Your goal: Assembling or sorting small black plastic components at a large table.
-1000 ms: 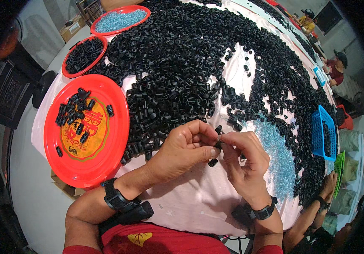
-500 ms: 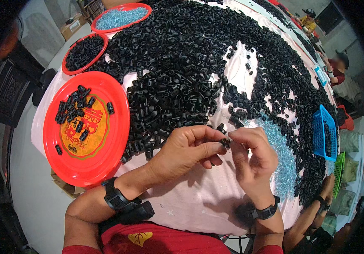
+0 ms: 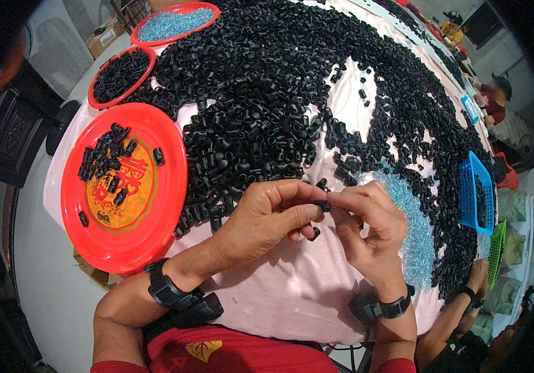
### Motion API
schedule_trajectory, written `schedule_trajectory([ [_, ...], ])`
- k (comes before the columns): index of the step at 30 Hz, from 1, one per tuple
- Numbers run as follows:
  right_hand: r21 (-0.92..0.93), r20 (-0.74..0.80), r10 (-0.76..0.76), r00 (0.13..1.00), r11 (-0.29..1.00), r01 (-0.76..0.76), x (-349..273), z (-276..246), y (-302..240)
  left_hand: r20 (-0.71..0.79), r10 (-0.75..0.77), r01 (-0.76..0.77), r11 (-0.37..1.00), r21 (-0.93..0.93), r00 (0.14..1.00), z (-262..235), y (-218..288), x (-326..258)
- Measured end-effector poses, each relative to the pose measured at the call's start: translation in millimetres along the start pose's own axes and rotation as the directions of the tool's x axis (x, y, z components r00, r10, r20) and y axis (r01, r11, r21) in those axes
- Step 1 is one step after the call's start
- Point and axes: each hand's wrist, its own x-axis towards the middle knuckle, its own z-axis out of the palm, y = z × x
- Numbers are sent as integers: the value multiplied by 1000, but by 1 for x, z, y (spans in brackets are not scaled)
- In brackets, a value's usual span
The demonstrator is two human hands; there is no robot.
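In front of me, my left hand is closed, its thumb and forefinger pinching a small black plastic piece. A second black piece shows under its curled lower fingers. My right hand meets it from the right, with thumb and forefinger pinched together at the same piece. Anything small between those right fingertips is hidden. Just beyond both hands spreads a large heap of short black tubular plastic pieces. A pile of small clear bluish pieces lies beside my right hand.
A red tray at left bears several black pieces. Behind it stand a red tray of slim black parts and a red tray of clear pieces. Blue and green baskets line the right edge. A co-worker's hands are there.
My fingertips have shifted slightly left and drawn closer together around the black piece. The second black piece shows more plainly below my left fingers. The view has moved slightly.
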Motion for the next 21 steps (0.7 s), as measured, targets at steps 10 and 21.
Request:
schedule_trajectory([
  [10,-48,8,-71,997,996,72,-1,0,4,30,-30,32,997,-64,999,-2,-1,0],
  [21,-350,87,24,996,937,8,1,6,17,-103,29,-69,908,-414,994,-19,1,0],
])
